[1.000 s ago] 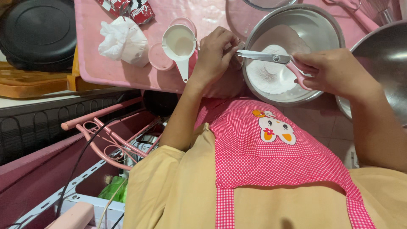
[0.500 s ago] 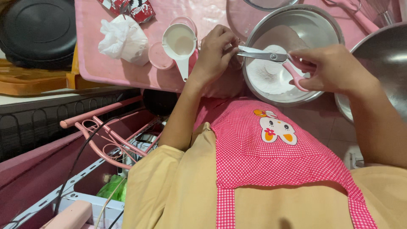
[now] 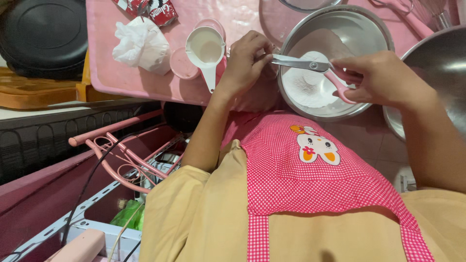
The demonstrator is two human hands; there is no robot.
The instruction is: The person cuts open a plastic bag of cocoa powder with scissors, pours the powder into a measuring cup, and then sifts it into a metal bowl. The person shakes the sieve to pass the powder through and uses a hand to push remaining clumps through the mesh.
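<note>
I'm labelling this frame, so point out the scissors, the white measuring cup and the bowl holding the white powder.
scissors (image 3: 310, 64), head view, pivot screw.
white measuring cup (image 3: 206, 47), head view, inside.
steel bowl (image 3: 369, 24), head view, inner wall.

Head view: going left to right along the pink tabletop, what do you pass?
Black round pan → crumpled white tissue → white measuring cup → left hand → scissors over the steel bowl of white powder → right hand → second steel bowl.

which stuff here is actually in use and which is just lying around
In use: right hand holding pink-handled scissors; left hand pinching something small at the blades; steel bowl of white powder.

Lying about: measuring cup, crumpled white bag, pink lid, black pan, second steel bowl.
</note>
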